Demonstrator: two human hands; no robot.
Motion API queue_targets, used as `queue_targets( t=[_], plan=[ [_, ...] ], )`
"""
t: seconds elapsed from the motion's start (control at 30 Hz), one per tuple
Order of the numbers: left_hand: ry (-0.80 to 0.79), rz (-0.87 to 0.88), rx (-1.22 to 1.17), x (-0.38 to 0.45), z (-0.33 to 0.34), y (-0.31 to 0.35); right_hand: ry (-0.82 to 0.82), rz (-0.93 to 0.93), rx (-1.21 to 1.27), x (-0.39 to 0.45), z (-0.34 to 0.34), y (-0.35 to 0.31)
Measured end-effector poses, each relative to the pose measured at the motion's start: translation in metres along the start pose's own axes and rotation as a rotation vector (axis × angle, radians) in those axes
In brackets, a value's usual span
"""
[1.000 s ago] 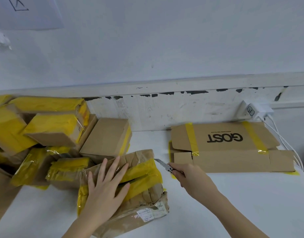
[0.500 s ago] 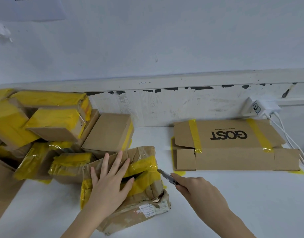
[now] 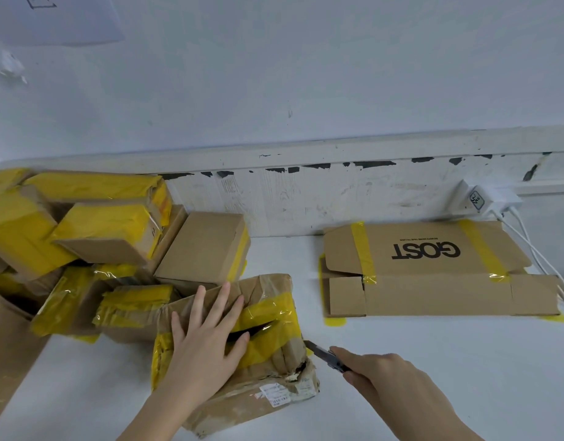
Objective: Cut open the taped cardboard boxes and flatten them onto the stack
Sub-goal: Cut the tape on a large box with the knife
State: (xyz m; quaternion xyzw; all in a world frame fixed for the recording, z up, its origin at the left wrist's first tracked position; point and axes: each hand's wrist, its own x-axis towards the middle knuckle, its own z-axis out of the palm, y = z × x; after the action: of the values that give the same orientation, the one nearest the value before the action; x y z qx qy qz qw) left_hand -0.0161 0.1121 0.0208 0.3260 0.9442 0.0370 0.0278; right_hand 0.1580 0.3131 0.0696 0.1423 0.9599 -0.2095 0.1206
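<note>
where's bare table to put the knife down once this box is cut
Bare table lies in front of the flattened box, right of the right hand. A smaller strip lies near the left hand, before the box pile. The back left is crowded.

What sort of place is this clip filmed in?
Probably a parcel-unpacking bench in a storeroom or workshop: a white table against a scuffed wall, a heap of yellow-taped boxes, one flattened box.
</note>
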Motion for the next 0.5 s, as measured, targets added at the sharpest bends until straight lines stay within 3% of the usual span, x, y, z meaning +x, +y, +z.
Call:
queue_targets(
  t=[0.2, 0.4, 0.5],
  plan=[
    [-0.048, -0.061, 0.166, 0.001, -0.017, 0.013, 0.128, 0.153, 0.313, 0.011, 0.011, 0.053],
    [-0.012, -0.192, 0.314, -0.009, -0.041, 0.022, 0.066, 0.412, 0.27, 0.049, 0.099, 0.06],
    [0.001, -0.262, 0.392, -0.013, -0.045, 0.022, 0.259, 0.33, 0.117, 0.061, 0.137, 0.054]
  ],
)
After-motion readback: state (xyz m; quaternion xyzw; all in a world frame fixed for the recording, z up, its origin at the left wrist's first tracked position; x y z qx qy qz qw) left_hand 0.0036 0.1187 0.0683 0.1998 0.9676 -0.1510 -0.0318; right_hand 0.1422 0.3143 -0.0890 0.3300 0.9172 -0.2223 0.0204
